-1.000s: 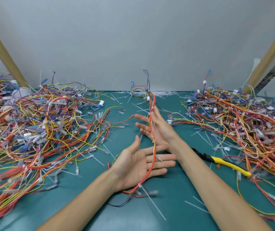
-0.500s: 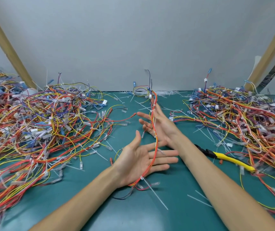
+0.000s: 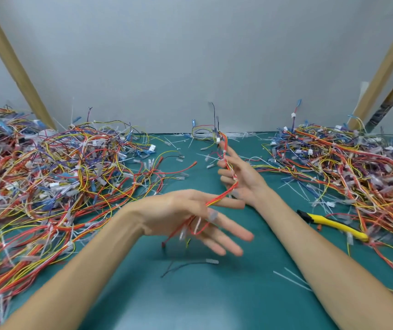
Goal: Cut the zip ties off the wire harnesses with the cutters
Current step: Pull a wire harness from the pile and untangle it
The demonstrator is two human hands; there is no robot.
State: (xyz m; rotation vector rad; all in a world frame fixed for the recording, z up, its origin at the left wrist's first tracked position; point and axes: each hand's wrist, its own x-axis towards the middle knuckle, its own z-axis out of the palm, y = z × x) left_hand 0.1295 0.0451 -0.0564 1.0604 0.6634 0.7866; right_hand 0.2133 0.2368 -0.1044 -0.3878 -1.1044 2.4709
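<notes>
An orange, red and yellow wire harness stretches between my two hands above the green mat. My left hand is turned palm down with blurred, straight fingers; the harness drapes over its index finger and its loose ends hang below. My right hand lies further back, fingers straight, with the harness running along its palm and past its fingertips. The yellow-handled cutters lie on the mat to the right of my right forearm, touched by neither hand.
A big tangle of wire harnesses covers the left of the mat, another heap the right. Cut zip ties and a dark loose wire lie near the front. A grey wall and two slanted wooden posts close off the back.
My left hand has flipped from palm up to palm down and risen, lifting the harness's near end off the mat. My right hand has stayed about where it was.
</notes>
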